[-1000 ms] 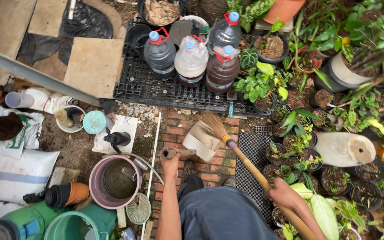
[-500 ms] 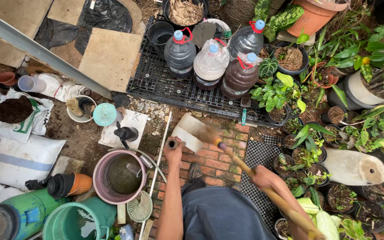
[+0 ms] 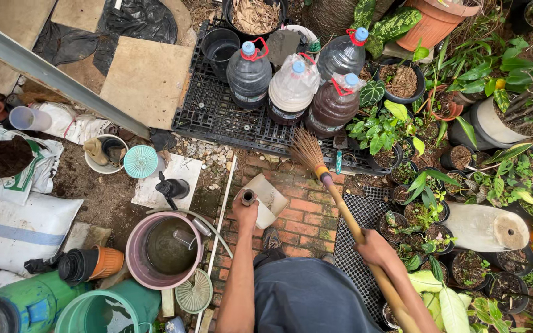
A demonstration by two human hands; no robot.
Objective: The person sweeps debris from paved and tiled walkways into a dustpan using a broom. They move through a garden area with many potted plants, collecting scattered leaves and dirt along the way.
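My left hand [image 3: 246, 213] grips the dustpan [image 3: 266, 198] handle over the brick path [image 3: 306, 216], which has little free room. My right hand [image 3: 374, 246] grips the broom [image 3: 331, 185]; its bristles end near the black pallet [image 3: 217, 114]. The dustpan's inside seems hidden.

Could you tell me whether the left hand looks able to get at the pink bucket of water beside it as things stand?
Probably not at once: the left hand is shut on the dustpan handle, though the pink bucket has an open top.
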